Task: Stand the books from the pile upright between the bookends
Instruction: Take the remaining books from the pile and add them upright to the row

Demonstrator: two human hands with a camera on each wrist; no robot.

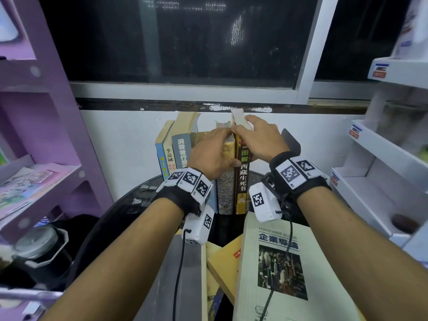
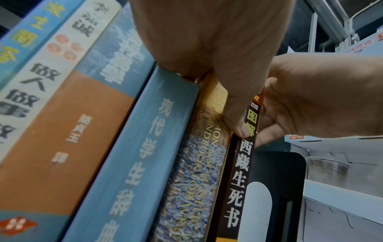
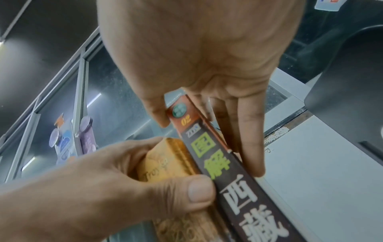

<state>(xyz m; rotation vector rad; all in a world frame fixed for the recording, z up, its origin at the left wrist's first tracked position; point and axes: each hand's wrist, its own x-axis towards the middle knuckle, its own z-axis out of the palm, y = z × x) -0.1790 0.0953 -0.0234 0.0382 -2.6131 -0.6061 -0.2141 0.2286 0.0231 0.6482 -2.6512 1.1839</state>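
Note:
Several books stand upright in a row on the round black table (image 1: pixel 129 205). My right hand (image 1: pixel 252 137) pinches the top of the rightmost one, a dark-brown-spined book (image 1: pixel 242 179) (image 2: pixel 240 172) (image 3: pixel 238 188), thumb on one cover and fingers (image 3: pixel 250 139) on the other. My left hand (image 1: pixel 215 154) grips the top of the neighbouring gold patterned book (image 1: pixel 225 195) (image 2: pixel 196 163) (image 3: pixel 163 160), its thumb (image 2: pixel 238 114) on the spines. A black bookend (image 1: pixel 290 144) (image 2: pixel 286 180) stands just right of the brown book. The left bookend is hidden.
The pile lies at the table's near edge: a pale "Understanding Business" book (image 1: pixel 278 262), a yellow book (image 1: pixel 227 258) and a grey one (image 1: pixel 183 274). A purple shelf unit (image 1: pixel 46 135) stands left, white display shelves (image 1: pixel 382 170) right, a wall and window behind.

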